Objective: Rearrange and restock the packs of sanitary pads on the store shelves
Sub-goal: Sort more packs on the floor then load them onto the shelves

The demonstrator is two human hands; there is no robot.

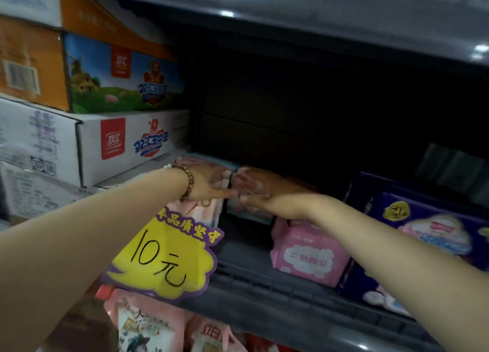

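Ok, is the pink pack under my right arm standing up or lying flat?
Standing up: the pink pack rests on its bottom edge, label facing out and reading upright.

Dark shelf [246,277] with pad packs [309,256] (pink, purple)

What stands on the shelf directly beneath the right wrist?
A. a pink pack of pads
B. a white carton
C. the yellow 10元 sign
A: the pink pack stands on the shelf right under the wrist of the right hand, while the yellow sign hangs under the left arm.
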